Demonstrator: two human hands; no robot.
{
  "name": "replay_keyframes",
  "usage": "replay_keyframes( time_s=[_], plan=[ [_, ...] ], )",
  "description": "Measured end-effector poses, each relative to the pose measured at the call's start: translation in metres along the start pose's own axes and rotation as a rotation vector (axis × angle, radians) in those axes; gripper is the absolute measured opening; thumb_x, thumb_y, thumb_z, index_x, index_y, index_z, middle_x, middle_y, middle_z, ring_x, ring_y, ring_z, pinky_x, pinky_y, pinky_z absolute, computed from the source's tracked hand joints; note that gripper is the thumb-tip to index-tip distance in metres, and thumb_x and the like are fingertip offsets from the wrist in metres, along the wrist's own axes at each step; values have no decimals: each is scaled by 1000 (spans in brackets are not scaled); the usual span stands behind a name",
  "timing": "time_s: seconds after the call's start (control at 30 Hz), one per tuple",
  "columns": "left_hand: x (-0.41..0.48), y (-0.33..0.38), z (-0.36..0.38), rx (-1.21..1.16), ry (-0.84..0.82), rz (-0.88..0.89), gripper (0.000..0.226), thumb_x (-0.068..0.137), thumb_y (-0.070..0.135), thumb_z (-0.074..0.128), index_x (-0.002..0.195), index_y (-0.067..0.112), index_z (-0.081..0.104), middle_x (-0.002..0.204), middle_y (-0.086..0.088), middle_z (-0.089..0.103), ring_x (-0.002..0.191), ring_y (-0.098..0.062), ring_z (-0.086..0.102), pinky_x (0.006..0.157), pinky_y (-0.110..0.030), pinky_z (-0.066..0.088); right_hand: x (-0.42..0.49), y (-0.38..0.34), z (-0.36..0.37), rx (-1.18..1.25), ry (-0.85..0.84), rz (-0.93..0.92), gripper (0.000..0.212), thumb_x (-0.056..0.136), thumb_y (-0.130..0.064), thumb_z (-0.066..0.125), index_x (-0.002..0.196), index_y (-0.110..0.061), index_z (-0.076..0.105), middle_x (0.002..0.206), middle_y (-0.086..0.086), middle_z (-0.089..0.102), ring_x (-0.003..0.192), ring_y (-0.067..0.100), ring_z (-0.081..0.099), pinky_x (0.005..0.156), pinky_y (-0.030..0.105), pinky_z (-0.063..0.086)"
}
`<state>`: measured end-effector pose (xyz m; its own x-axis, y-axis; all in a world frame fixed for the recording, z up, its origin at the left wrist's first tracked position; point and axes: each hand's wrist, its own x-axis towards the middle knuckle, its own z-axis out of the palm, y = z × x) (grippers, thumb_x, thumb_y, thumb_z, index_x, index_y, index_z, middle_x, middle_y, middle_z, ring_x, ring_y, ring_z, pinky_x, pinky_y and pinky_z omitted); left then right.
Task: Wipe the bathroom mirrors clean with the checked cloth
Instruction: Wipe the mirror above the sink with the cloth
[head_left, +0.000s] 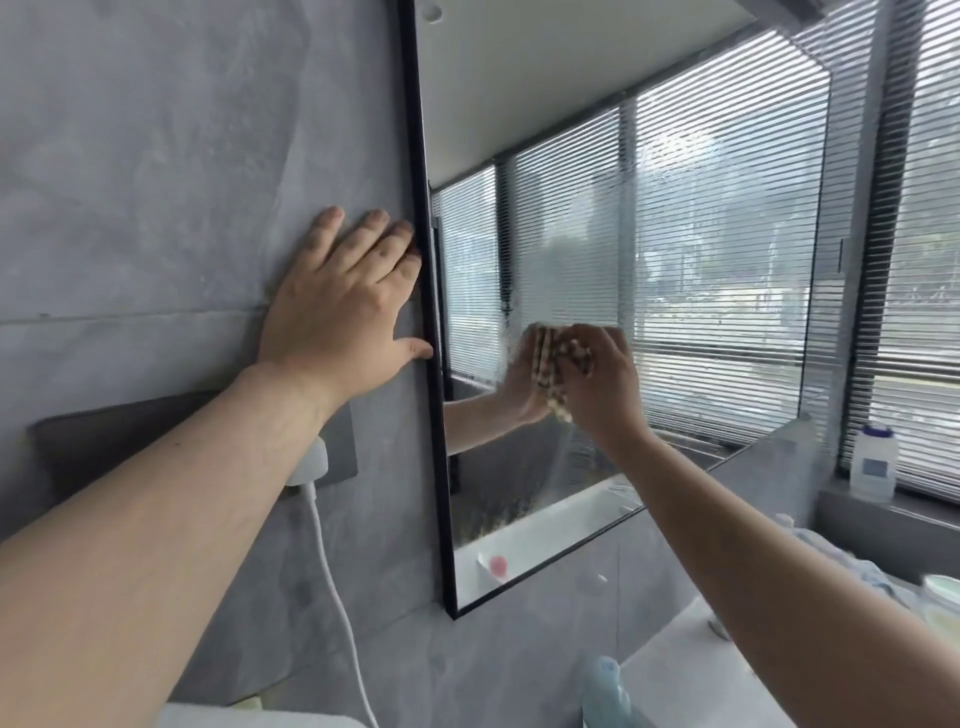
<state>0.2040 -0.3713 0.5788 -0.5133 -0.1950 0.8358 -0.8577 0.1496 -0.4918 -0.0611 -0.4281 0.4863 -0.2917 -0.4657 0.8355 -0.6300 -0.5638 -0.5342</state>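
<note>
Now, right hand (597, 374): fingers curled round the crumpled brown-and-cream checked cloth (553, 374), pressing it on the glass.
Cloth: low on the black-framed rectangular wall mirror (649, 208), amid misty smears.
Left hand (340, 306): flat, fingers straight, on the grey stone-look wall (156, 156), fingertips touching the frame.
Window ledge: white plastic bottle (874, 462).

at five o'clock a grey ledge (852, 506) below the blinds carries a white bottle (874, 462); at six a white counter (675, 670), blurred things on it.
</note>
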Motion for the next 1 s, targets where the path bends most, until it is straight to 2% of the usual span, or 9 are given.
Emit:
replay_keyframes(
  time_s=[0.1, 0.23, 0.4, 0.43, 0.53, 0.63, 0.77, 0.87, 1.0],
  plan=[
    [0, 0, 0, 11, 0, 3, 91, 66, 60, 79, 133, 2, 57, 148, -16, 49, 142, -35, 39, 121, -54, 15, -60, 34, 10, -34, -65, 6, 34, 84, -4, 60, 114, -19, 62, 109, 0, 49, 100, 24, 51, 86, 43, 48],
    [-1, 0, 0, 13, -1, 2, 91, 66, 59, 79, 133, 2, 56, 149, -16, 48, 142, -35, 38, 121, -55, 15, -160, 68, 25, -17, -140, 133, 36, 78, -15, 55, 104, -38, 49, 104, -2, 50, 93, 24, 52, 81, 42, 48],
    [0, 0, 2, 20, 3, 0, 90, 65, 57, 82, 132, 2, 57, 148, -16, 49, 142, -35, 39, 121, -54, 14, -199, 77, 26, -16, -154, 156, 46, 80, 1, 63, 99, -38, 50, 100, -19, 46, 83, 3, 48, 79, 11, 38],
    [0, 0, 2, 20, 2, -1, 90, 65, 57, 82, 132, 2, 57, 148, -16, 49, 142, -35, 39, 121, -53, 14, -191, 78, 25, -8, -139, 181, 46, 81, 4, 65, 98, -37, 53, 98, -18, 47, 84, 3, 49, 79, 10, 39],
    [0, 0, 2, 15, 5, -2, 89, 65, 56, 82, 131, 2, 58, 148, -16, 49, 142, -35, 39, 121, -53, 14, -139, 81, 20, 23, -4, 303, 26, 86, 3, 62, 101, -19, 62, 101, -2, 50, 91, 19, 54, 87, 35, 47],
    [0, 0, 2, 15, 3, -4, 89, 66, 56, 81, 132, 2, 57, 148, -16, 48, 142, -34, 38, 121, -53, 13, -82, 91, 7, 31, 99, 468, 18, 93, -5, 56, 107, -14, 61, 109, 7, 49, 95, 23, 52, 92, 36, 45],
    [1, 0, 3, 14, 2, -3, 89, 67, 57, 80, 134, 3, 56, 149, -15, 48, 143, -34, 37, 121, -53, 13, -69, 115, 6, 65, 179, 604, 21, 92, -18, 54, 113, -22, 58, 111, 11, 55, 98, 26, 56, 96, 48, 49],
    [0, 0, 3, 13, 5, -5, 89, 67, 57, 79, 134, 3, 56, 149, -15, 48, 143, -34, 37, 121, -54, 13, -103, 98, 19, 72, 152, 592, 21, 94, -16, 54, 114, -19, 55, 112, 8, 53, 100, 22, 52, 93, 38, 44],
    [1, 1, 3, 7, -4, -7, 88, 68, 58, 77, 134, 3, 55, 150, -16, 47, 144, -34, 35, 121, -54, 12, -174, 59, 49, 66, 63, 398, 18, 92, -9, 57, 102, -24, 53, 104, -4, 48, 98, 19, 51, 87, 33, 43]
  ],
)
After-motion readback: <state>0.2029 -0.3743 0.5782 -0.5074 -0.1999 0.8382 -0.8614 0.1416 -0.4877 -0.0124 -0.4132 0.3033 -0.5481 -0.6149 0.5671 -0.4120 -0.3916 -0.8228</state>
